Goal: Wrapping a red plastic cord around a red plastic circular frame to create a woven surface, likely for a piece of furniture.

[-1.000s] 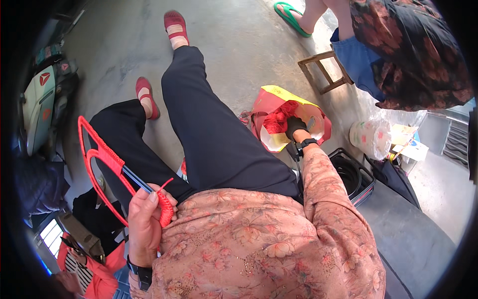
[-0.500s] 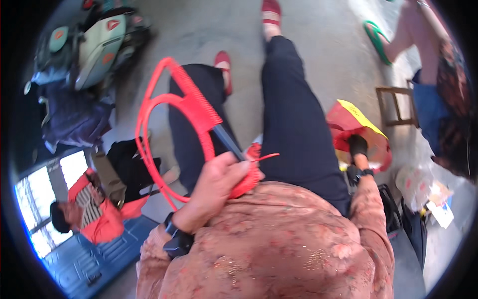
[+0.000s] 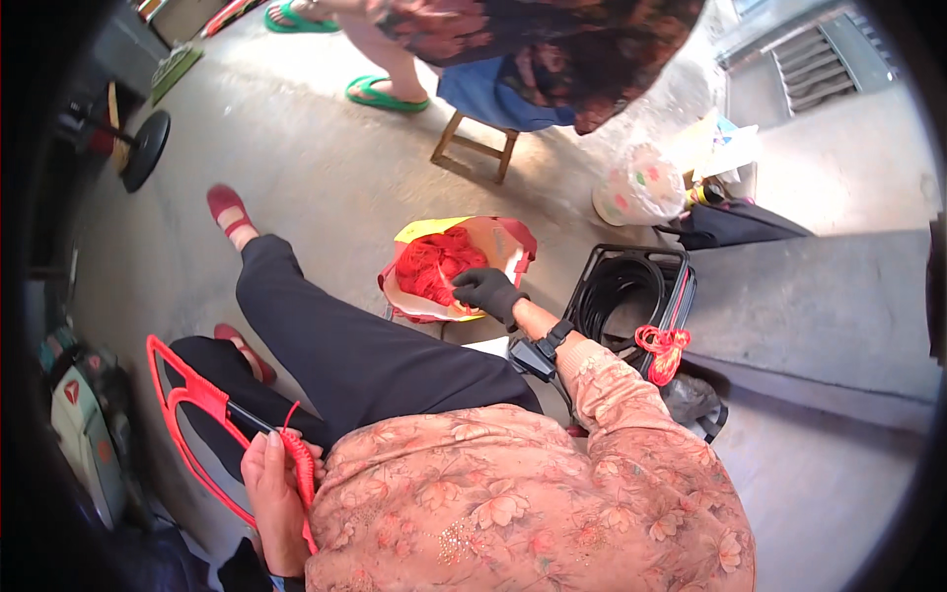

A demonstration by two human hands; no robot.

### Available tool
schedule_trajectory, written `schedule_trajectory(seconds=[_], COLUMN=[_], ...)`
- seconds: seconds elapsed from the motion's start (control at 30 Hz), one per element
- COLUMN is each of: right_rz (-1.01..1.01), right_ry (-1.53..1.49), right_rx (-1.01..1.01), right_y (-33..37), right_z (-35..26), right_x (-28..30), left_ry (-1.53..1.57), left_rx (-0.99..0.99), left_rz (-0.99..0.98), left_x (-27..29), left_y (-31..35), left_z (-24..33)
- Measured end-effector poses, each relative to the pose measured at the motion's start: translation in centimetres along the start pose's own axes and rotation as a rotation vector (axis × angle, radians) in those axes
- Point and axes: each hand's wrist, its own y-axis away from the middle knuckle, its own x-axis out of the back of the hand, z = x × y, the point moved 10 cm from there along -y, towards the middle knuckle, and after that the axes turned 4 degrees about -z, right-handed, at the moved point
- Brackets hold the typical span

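Note:
At the lower left, my bare left hand (image 3: 276,483) is closed around the dark shaft of a red looped frame (image 3: 182,395). Red cord is coiled thickly round the part beside my fingers, and a short loose end sticks up. My right hand (image 3: 485,294), in a black glove, is over the near right side of an open red and yellow bag (image 3: 513,247). Its fingers are curled together at a heap of red cord (image 3: 431,259) inside; what they pinch is too small to make out.
Right of the bag stands a black crate (image 3: 631,259) with coiled black hose and a red cord bundle (image 3: 663,353). A person sits on a wooden stool (image 3: 472,148) beyond, near a patterned bin (image 3: 641,187). A grey ledge (image 3: 819,316) runs along the right.
My view has swung to the right, bringing the bag to the middle and showing the red cord in it. My left hand still grips the looped frame; my right stays at the bag.

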Motion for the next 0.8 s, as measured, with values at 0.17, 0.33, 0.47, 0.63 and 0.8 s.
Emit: schedule_trajectory(seconds=[0.17, 0.33, 0.47, 0.63, 0.8], right_rz=[-0.010, -0.009, 0.266, 0.577, 0.648], right_ry=[-0.189, -0.728, -0.256, 0.395, 0.788], right_rx=[0.147, 0.165, 0.268, 0.333, 0.115], right_y=[3.1, 3.0, 3.4, 8.7, 16.1], right_z=[-2.7, -3.8, -5.1, -7.1, -3.2], right_x=[1.0, 1.2, 2.6, 5.8, 14.1], left_ry=[-0.803, -1.054, -0.990, -0.896, -0.763], left_rx=[-0.242, -0.393, -0.360, -0.269, -0.187], left_rz=[-0.090, -0.010, -0.085, -0.148, -0.261], left_x=[-0.9, -2.5, -2.4, -2.2, -3.2], left_y=[1.1, 1.8, 0.6, -0.7, -0.2], left_z=[3.3, 4.4, 3.8, 3.2, 3.4])
